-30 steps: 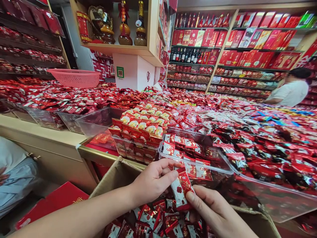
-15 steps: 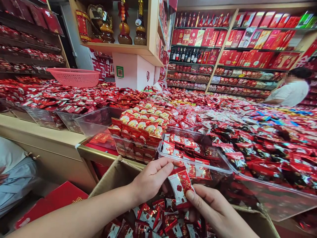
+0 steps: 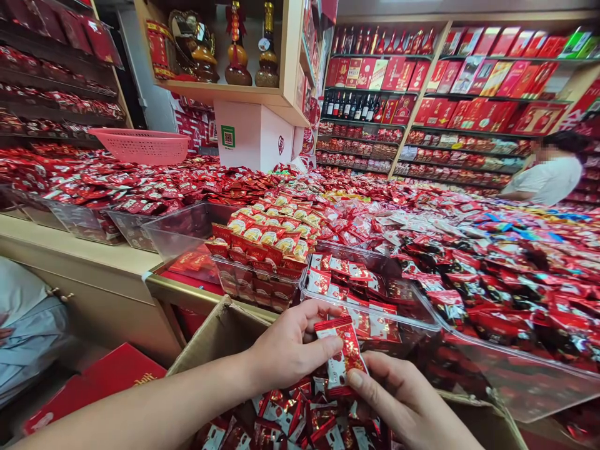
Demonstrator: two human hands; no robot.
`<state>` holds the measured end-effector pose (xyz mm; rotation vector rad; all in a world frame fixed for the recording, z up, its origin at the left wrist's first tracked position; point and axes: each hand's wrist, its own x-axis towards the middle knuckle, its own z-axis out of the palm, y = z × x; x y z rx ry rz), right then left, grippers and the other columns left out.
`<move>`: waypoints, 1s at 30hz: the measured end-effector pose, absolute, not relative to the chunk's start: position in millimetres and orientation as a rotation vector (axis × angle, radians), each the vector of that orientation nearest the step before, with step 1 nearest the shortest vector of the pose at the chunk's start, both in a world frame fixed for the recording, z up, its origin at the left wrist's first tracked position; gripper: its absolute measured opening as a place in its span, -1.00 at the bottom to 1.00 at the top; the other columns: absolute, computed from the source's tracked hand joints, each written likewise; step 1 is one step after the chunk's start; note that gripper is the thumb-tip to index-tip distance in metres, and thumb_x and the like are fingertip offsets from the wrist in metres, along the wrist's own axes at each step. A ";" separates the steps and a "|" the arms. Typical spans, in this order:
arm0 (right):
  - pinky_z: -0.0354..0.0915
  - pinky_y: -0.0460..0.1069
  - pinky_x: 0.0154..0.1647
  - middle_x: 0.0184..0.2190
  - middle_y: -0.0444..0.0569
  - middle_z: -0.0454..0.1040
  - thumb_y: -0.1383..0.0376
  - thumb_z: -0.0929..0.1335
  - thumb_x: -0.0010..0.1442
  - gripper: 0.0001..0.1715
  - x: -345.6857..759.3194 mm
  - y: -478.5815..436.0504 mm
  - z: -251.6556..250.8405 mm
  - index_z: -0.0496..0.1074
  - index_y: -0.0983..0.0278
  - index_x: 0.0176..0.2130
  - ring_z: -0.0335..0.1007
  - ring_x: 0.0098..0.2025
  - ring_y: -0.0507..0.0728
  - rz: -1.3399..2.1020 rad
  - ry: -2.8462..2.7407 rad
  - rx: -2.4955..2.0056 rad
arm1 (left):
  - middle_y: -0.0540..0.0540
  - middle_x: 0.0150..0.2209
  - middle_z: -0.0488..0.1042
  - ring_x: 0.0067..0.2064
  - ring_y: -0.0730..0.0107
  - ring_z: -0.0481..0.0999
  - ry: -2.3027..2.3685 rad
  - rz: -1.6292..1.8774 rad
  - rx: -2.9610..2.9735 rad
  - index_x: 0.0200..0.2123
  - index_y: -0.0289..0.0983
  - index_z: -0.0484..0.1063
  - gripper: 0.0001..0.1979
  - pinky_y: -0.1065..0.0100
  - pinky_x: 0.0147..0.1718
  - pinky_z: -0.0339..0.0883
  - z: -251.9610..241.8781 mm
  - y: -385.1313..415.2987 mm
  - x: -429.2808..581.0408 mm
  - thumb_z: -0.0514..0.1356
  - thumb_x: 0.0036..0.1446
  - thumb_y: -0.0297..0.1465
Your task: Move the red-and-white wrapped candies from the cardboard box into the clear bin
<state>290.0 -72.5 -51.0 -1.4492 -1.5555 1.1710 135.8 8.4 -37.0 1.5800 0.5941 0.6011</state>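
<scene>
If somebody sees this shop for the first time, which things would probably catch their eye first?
Probably the red-and-white packet at the lower centre, held between the left hand and the right hand above similar packets in a cardboard box. Next might come the broad spread of mostly red wrapped goods beyond the hands. The pink basket also stands out, farther back on the left.

Held packet [image 3: 352,350] split between red and white, lettered in gold, printed with red motifs, near packets [image 3: 281,406] wrapped in red and white, far-left basket [image 3: 145,147] coloured pink and patterned with holes, far sign [image 3: 228,136] coloured green, worktop [image 3: 187,291] edged in gold
</scene>
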 end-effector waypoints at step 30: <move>0.02 -0.15 -0.56 -0.62 -0.20 0.09 -0.06 0.13 0.10 -0.50 292.3 -71.0 -50.3 0.19 0.31 -0.53 -0.01 -0.55 -0.04 1.095 -1.706 -1.428 | 0.06 -0.53 0.39 -0.52 0.55 0.34 0.684 1.322 1.941 -0.37 -0.17 0.41 -0.89 0.47 -0.53 0.21 25.0 11.7 92.0 0.13 0.01 -0.34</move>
